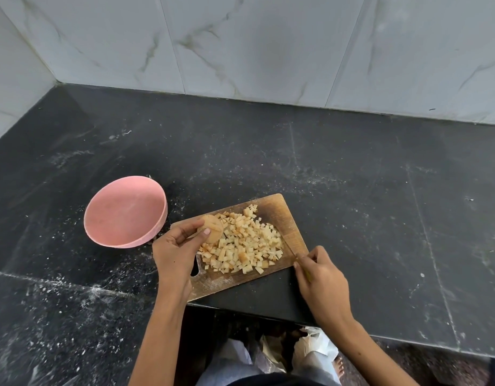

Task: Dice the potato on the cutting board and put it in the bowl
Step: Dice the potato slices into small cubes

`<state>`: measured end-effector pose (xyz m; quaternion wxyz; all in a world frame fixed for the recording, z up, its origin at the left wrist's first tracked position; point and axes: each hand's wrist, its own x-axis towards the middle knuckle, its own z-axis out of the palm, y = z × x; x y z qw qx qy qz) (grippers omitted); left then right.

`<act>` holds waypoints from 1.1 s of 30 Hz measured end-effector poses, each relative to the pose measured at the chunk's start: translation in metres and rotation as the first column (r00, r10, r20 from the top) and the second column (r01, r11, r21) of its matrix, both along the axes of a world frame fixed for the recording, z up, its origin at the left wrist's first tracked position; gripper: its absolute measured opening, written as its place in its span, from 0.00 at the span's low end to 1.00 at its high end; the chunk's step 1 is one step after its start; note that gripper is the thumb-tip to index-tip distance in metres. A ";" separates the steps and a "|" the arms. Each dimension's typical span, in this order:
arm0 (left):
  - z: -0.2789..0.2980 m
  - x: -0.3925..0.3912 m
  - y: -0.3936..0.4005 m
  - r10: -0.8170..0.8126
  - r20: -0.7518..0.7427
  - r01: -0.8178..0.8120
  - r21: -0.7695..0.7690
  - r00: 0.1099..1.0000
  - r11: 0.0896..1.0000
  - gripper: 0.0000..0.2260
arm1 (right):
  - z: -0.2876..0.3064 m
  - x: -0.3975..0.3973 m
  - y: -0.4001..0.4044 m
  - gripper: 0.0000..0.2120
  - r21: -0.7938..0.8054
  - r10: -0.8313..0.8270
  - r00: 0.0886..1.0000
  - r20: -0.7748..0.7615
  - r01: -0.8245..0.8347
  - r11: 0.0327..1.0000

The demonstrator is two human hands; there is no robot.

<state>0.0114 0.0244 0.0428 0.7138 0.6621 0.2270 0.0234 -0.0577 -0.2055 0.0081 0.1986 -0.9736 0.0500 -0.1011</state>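
Between our left fingertips (pixel 206 231) and thumb we pinched a rounded, pale uncut piece of potato (pixel 213 229), held just above the near-left part of the rectangular wooden cutting board (pixel 285 215). Our left hand (pixel 175 250) curled round that piece from the left, its flat cut face turned toward the right, facing the heap of dice. We could not tell whether the piece touched the board beneath it.

Our right hand (pixel 320 277) was closed round the handle of a slim knife (pixel 289 247), fingers and thumb wrapped tight near the board's right near corner. The thin blade ran from the hand up and to the left, its tip reaching the right edge of the small pale-yellow potato cubes (pixel 246 243); its long axis lay roughly along the board's short right edge.

Those cubes covered the middle of the board in a loose spread, running from the far edge down toward the near one. The board itself lay skewed on the black speckled stone counter (pixel 352 176), its long axis running from near-left to far-right, with a handle hole at the near-left end beside our left wrist.

Just left of the board stood the round pink plastic bowl (pixel 101 218), tilted so its opening faced us, with no cubes visible inside. Grey-veined white marble tiles (pixel 254 45) rose behind the counter.
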 end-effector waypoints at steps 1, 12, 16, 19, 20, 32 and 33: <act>0.000 0.000 0.000 0.001 -0.003 -0.001 0.000 1.000 1.000 0.11 | 0.000 0.000 0.006 0.07 0.010 0.018 1.000 0.009 -0.019 1.000; 0.000 -0.003 0.000 0.015 -0.011 -0.016 -0.016 1.000 1.000 0.10 | 0.011 0.014 0.008 0.09 -0.023 0.085 0.994 0.072 -0.083 0.996; 0.001 -0.003 0.001 0.017 -0.005 -0.018 -0.022 1.000 1.000 0.10 | 0.003 0.016 0.002 0.10 -0.057 0.028 0.999 0.019 -0.027 0.998; 0.000 -0.001 0.001 0.011 -0.005 -0.012 -0.032 1.000 0.999 0.10 | 0.001 0.013 0.016 0.09 -0.064 0.088 0.995 0.049 -0.084 0.994; 0.001 -0.001 0.000 0.007 -0.003 -0.007 -0.035 1.000 0.999 0.10 | 0.002 0.013 0.018 0.09 -0.064 0.106 0.993 0.058 -0.102 0.993; 0.006 0.003 -0.009 -0.018 0.007 0.018 -0.004 1.000 1.000 0.11 | 0.021 0.012 0.003 0.05 -0.065 0.265 0.956 0.124 -0.258 0.964; 0.007 0.003 -0.009 -0.015 0.005 0.015 -0.002 1.000 1.000 0.11 | 0.021 0.013 0.001 0.06 -0.013 0.258 0.960 0.111 -0.258 0.966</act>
